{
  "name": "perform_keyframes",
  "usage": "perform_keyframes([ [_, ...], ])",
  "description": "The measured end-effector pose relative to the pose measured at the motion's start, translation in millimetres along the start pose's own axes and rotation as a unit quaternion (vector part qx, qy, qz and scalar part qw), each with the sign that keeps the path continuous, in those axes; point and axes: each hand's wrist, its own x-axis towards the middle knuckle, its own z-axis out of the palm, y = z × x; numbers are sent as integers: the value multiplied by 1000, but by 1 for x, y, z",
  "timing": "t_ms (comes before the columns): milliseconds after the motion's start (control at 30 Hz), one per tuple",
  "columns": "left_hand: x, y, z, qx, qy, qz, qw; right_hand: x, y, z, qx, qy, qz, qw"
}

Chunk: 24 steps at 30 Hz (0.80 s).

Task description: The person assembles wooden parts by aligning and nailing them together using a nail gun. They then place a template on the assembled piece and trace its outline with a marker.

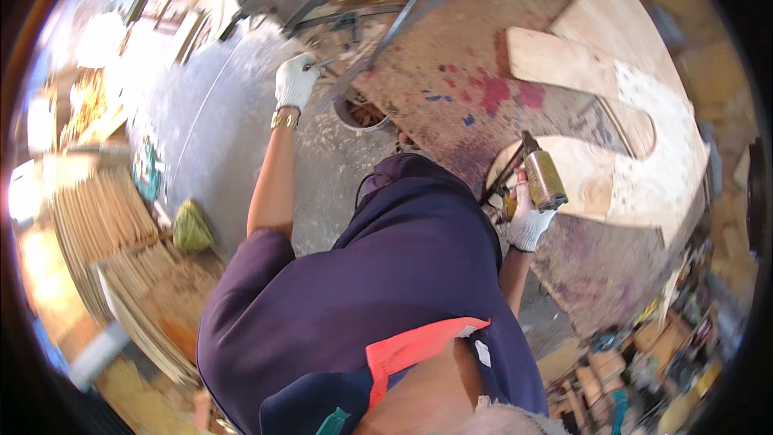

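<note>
My left hand, in a white knit glove with a gold watch at the wrist, reaches forward on the left. It is closed on a thin grey rod, whose tip sticks out past the fingers; the rest is hidden. On the right, my right hand, also gloved, grips a nail gun with a yellowish-green cylindrical body and a dark nose. The nail gun is over the edge of a pale plywood piece with a curved cutout, lying on a stained wooden worktable.
A white bucket with brown bits inside stands beside the worktable. A long metal strip crosses the table's edge. Stacked curved wooden strips and a green bag lie left. Offcuts and clutter fill the lower right.
</note>
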Motion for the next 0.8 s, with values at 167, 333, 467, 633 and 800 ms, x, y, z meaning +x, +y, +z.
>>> perform_keyframes([
  [167,-36,157,40,-192,-140,67,969,17,-18,-29,321,-56,-40,945],
  [333,-99,295,52,-368,-264,296,841,8,-33,-41,478,-36,-36,877],
  [467,-129,340,43,-380,-399,265,791,-8,-36,-47,499,-27,-76,863],
  [633,-154,356,49,-339,-368,363,786,-26,-31,-58,523,29,-87,847],
  [800,-161,360,50,-316,-356,467,745,-33,-19,-68,559,51,-94,822],
])
